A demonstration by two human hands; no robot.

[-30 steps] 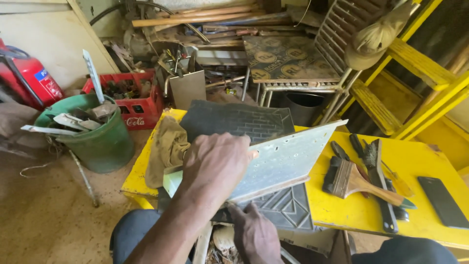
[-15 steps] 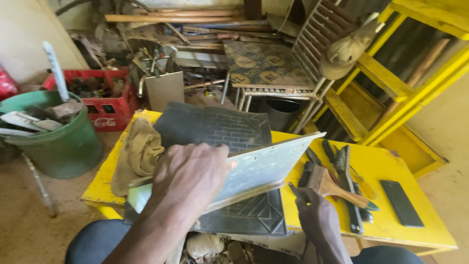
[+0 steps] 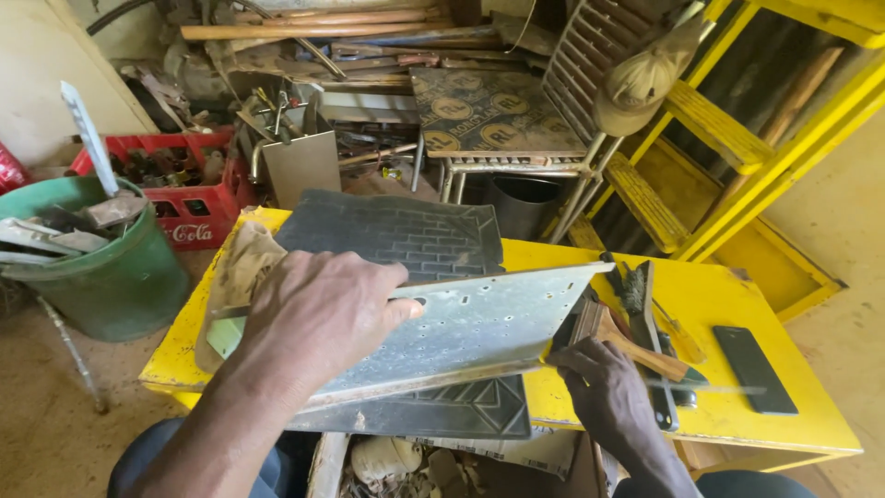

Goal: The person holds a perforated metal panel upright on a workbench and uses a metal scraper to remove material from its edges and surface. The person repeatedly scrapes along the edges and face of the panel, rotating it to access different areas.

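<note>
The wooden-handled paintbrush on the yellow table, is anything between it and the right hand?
Nothing visible stands between them: the right hand already touches the wooden-handled paintbrush on the yellow table. The grey perforated metal sheet, under the left hand, ends just beside it.

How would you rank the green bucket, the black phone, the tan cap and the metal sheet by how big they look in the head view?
1. metal sheet
2. green bucket
3. tan cap, though it hangs farther back, so its rank over the phone is unsure
4. black phone
</note>
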